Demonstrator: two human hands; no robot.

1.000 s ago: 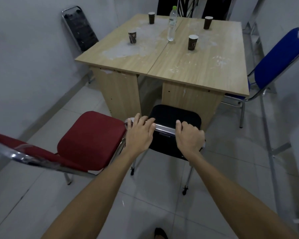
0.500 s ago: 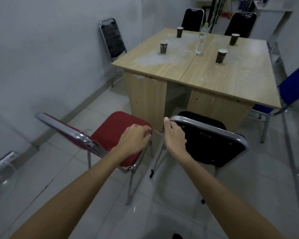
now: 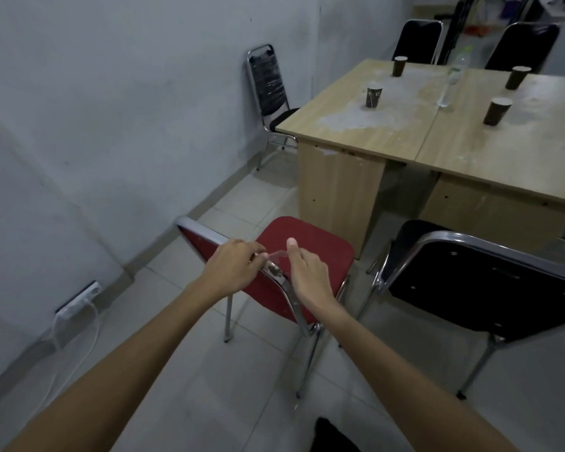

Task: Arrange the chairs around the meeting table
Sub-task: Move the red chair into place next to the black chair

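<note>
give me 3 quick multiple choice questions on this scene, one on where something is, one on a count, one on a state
1. Where is the red chair?
A. on the table
B. on the floor at the table's near left corner
C. stacked on the black chair

2. How many cups stand on the table?
A. two
B. four
C. six

3. What is the left hand doing?
A. closed on the red chair's backrest rail
B. holding a cup
C. flat on the table

Answers:
1 B, it stands on the tiles just before that corner, beside the black chair.
2 B, four dark cups show on the top.
3 A, its fingers curl over the chrome rail; the right hand is at the same rail, its grip looking loose.
</note>
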